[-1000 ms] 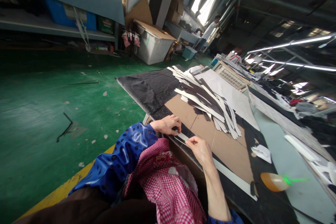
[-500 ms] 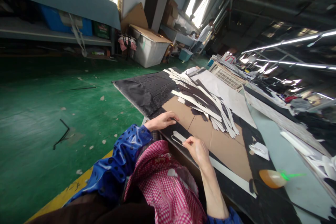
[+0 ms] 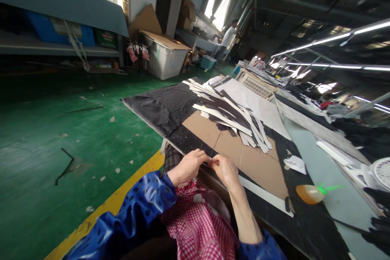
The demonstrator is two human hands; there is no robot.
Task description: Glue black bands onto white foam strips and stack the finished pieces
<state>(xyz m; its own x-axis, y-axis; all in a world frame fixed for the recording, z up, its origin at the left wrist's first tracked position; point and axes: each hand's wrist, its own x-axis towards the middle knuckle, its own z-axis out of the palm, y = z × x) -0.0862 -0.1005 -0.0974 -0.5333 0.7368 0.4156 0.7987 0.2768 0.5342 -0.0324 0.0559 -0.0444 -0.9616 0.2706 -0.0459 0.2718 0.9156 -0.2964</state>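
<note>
My left hand (image 3: 189, 166) and my right hand (image 3: 224, 169) meet at the near edge of the black-covered table (image 3: 158, 109). Both sets of fingers are pinched on the end of a white strip, mostly hidden by the fingers. Right of my right hand, a long white strip (image 3: 265, 196) lies along the table. Beyond my hands, a sheet of brown cardboard (image 3: 258, 162) bears a pile of white and dark strips (image 3: 228, 109).
A bottle of orange liquid with a green nozzle (image 3: 310, 194) and a folded white piece (image 3: 295, 164) lie to the right. A grey bin (image 3: 164, 59) stands on the green floor. A person (image 3: 228, 36) is far back.
My left hand has moved right and closed on the white strip beside my right hand. The strip's looped end, in plain view before, is now covered by fingers. The camera view has shifted slightly.
</note>
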